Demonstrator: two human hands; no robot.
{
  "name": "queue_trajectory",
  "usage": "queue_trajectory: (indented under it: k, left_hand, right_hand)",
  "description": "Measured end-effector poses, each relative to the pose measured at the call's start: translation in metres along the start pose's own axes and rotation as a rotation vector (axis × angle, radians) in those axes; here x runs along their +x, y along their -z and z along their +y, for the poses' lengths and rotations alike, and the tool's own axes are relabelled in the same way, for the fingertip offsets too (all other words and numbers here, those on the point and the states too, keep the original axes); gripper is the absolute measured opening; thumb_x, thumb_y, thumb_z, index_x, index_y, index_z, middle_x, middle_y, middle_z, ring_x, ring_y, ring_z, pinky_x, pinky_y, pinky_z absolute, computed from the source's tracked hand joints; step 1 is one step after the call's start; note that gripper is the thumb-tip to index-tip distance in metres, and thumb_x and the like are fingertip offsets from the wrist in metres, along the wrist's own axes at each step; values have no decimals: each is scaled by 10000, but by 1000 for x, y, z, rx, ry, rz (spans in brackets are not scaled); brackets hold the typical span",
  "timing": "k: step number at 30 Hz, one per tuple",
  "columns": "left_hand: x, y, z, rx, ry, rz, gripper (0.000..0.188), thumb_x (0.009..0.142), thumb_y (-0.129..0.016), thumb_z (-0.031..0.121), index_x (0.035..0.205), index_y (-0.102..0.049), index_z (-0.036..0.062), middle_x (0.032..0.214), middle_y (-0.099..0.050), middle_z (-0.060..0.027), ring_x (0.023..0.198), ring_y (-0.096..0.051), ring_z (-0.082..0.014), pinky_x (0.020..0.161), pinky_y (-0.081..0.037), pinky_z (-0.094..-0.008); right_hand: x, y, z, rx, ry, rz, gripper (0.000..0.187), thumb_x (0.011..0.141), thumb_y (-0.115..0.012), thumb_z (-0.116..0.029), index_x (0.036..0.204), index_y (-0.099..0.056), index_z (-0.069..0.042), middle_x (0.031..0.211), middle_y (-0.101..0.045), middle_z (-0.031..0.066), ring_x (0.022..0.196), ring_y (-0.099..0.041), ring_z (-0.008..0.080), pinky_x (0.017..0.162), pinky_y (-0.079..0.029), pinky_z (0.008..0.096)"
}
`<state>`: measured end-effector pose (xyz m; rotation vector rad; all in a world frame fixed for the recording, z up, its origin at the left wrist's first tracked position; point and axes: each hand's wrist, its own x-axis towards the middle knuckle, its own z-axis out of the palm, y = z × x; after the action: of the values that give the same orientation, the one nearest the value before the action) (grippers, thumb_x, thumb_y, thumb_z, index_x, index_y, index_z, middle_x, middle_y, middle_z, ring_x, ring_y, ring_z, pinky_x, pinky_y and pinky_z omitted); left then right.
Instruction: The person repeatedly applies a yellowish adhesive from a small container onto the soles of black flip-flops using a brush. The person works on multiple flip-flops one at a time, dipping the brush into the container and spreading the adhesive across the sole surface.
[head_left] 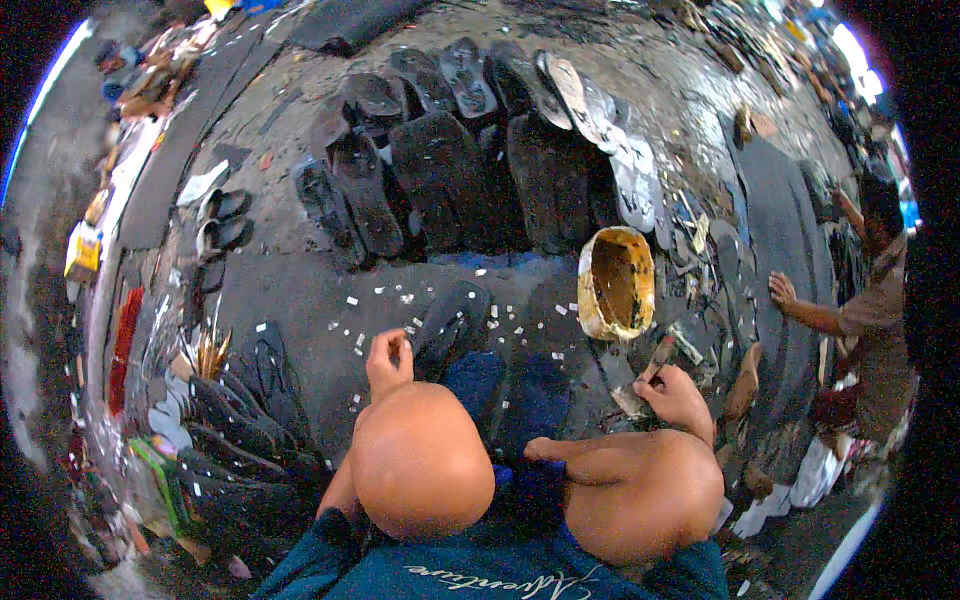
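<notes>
My left hand (388, 358) is raised in front of my knee, fingers curled in a pinch. Whatever lies between them, if anything, is too small to tell. Just beside it a dark sandal sole (455, 318) lies on the black ground sheet. My right hand (678, 398) grips what looks like a flat brush (660, 354), its brown handle pointing up and away from the fingers; a pale flat end shows beside the hand. Beyond that hand stands an oval yellowish tub (586, 290), smeared and brown inside.
Several dark soles (430, 170) stand in overlapping rows ahead, with pale ones (632, 180) at their right end. Small white scraps (378, 290) dot the sheet. Black footwear (235, 440) is piled at left. At right another person's hand (785, 290) reaches toward a dark mat (790, 220).
</notes>
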<state>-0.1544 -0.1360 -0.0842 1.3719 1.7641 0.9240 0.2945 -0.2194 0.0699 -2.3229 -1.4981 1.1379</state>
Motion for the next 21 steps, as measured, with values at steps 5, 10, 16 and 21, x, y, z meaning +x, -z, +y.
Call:
queue_trajectory:
  k: [5,10,16,21]
  left_hand:
    - [-6,-42,17,329,-460,-333,583,852,-716,277,1368,-539,74,1500,-416,-222,1434,-344,-372,1164,-300,-477]
    - [27,-63,72,574,-554,-528,707,894,-638,432,1471,-444,73,1592,-277,-213,1490,-200,-401,1188,-139,-555]
    - [85,-75,86,-848,207,-616,481,1068,-329,297,1428,-499,26,1378,-582,-138,1267,-549,-251,1107,-388,-357]
    - [116,-88,167,-1350,396,-959,487,1062,-368,346,1376,-523,7,1289,-624,-98,1078,-647,-236,928,-535,-389]
  right_hand:
    - [-2,-31,-28,1074,-78,2,242,960,-627,-183,1140,-636,-21,1000,-679,47,897,-650,169,736,-527,336]
    - [28,-31,-52,1086,-6,1,268,949,-661,-175,1184,-638,-46,1091,-677,46,989,-629,164,878,-510,334]
    - [70,-8,-145,697,642,235,268,904,-737,-159,1117,-644,-24,1070,-671,68,984,-644,183,884,-503,316]
    - [119,-20,-194,465,870,582,243,863,-681,-80,1106,-669,-79,993,-694,117,938,-668,327,826,-521,419]
